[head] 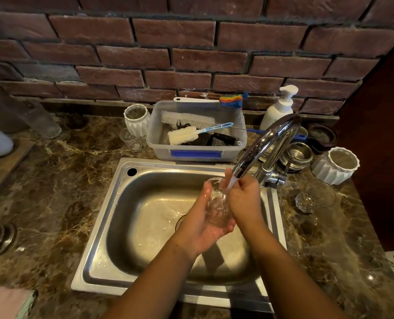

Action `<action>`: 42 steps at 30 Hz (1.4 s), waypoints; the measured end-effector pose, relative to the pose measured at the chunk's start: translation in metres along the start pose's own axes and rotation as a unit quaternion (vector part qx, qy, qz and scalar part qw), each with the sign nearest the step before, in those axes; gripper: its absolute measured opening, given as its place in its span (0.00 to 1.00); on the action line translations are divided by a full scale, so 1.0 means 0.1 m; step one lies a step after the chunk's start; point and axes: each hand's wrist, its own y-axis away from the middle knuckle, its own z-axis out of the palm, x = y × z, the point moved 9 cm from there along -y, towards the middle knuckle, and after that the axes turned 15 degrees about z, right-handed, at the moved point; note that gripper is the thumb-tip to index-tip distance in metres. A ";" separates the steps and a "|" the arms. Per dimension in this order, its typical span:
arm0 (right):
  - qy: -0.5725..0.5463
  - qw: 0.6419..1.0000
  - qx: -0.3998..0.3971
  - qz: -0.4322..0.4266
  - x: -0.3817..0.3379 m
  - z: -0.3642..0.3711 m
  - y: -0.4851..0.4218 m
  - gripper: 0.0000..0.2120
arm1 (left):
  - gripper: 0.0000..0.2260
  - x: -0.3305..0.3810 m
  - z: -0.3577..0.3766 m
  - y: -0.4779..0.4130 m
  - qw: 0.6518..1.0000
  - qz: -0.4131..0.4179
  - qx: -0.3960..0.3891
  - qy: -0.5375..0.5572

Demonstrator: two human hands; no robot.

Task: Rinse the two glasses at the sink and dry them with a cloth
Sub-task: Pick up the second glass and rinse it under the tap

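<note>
Left hand (199, 223) and right hand (245, 199) both grip a glass (216, 207) under the tap's (267, 143) stream; no legible writing.

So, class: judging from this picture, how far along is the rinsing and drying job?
Nothing looks finished. In hand: the left hand and right hand hold one glass under the tap's running water. Left: the second glass waits on the counter, and both need drying.
</note>
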 end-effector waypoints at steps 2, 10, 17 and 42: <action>-0.009 1.000 -0.018 -0.023 -0.03 0.03 0.07 0.15 | 0.24 -0.02 -0.06 -0.03 0.998 -0.016 0.017 0.056; 0.150 0.982 0.096 -0.056 -0.01 -0.06 0.09 0.19 | 0.16 0.06 -0.08 0.00 0.991 0.063 0.084 -0.081; 0.106 0.993 -0.019 -0.042 -0.04 0.08 0.22 0.13 | 0.15 0.19 -0.21 -0.04 0.978 0.122 0.152 -0.069; 0.073 0.954 -0.283 -0.069 0.19 0.21 0.44 0.15 | 0.17 0.42 -0.23 -0.10 0.974 -0.016 0.065 -0.216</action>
